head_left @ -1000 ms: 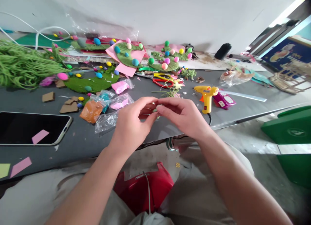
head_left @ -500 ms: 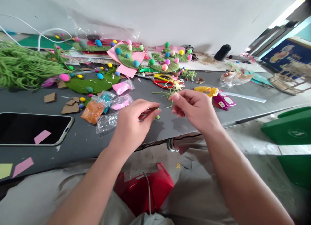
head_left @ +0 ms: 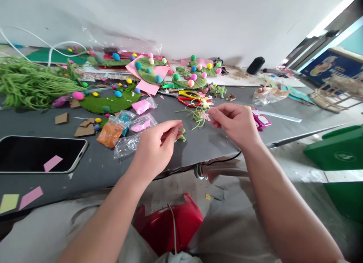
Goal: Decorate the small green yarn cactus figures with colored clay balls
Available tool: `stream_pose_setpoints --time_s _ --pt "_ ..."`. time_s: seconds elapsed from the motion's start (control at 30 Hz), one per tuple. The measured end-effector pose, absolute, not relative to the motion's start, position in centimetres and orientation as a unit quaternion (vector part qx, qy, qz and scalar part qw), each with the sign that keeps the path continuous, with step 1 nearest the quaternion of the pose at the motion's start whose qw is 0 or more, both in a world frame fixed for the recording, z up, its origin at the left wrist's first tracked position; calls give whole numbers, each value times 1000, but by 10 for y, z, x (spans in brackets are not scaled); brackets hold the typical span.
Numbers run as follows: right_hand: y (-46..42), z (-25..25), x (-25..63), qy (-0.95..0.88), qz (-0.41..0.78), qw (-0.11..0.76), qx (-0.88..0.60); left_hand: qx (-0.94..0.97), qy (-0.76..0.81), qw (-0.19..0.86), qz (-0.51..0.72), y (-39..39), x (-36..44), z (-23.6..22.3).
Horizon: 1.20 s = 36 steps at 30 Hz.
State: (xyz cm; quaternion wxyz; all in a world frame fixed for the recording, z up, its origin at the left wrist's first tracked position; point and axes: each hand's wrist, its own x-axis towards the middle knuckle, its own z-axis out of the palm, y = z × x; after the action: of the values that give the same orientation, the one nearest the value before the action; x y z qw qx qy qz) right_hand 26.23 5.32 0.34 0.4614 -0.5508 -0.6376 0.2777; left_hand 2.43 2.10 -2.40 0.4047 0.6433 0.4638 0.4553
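My left hand (head_left: 154, 147) is closed in a pinch above the front of the grey table. A small knotted piece of green yarn (head_left: 182, 136) sticks out past its fingertips; the rest is hidden by the fingers. Further right, my right hand (head_left: 236, 123) is pinched too, thumb against forefinger, apart from the left. Whatever it holds, if anything, is too small to make out. Just left of it lie loose green yarn scraps (head_left: 197, 117). Behind it, the yellow glue gun is almost wholly covered, and a purple packet (head_left: 263, 122) shows beside the knuckles.
Red-handled pliers (head_left: 189, 101) lie beyond the yarn scraps. Green shapes with coloured pompoms (head_left: 113, 100) and a green yarn bundle (head_left: 34, 83) spread along the back and left. Small plastic bags (head_left: 110, 134) and a phone (head_left: 36, 154) are left of my hands. A green bin (head_left: 337, 147) stands right.
My hands were together around the small green piece, then parted. The right hand has moved right, now covering the glue gun; the left keeps the yarn piece. The view has shifted slightly.
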Motion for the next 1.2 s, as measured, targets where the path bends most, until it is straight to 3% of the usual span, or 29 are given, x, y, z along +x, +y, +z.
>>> stream_pose_setpoints --time_s 0.1,0.33,0.57,0.63,0.8,1.0,1.1,1.2 --pt "61 2 269 -649 243 473 -544 614 461 441 464 23 24 -24" --pt "75 6 259 -634 333 435 -545 613 476 443 449 21 28 -16" --pt "143 -10 217 -690 320 420 -495 543 469 475 510 21 19 -1" --pt "162 -15 203 -699 333 379 -507 518 469 476 534 23 14 2" --pt "188 -26 176 -786 204 286 -508 396 396 588 583 28 11 2" --pt "191 -37 168 -820 187 237 -486 307 360 660 583 31 8 2" --pt "167 -24 171 -811 180 286 -477 294 346 667 591 32 7 2" --pt "124 -2 173 -758 263 423 -422 281 335 686 581 29 17 -1"
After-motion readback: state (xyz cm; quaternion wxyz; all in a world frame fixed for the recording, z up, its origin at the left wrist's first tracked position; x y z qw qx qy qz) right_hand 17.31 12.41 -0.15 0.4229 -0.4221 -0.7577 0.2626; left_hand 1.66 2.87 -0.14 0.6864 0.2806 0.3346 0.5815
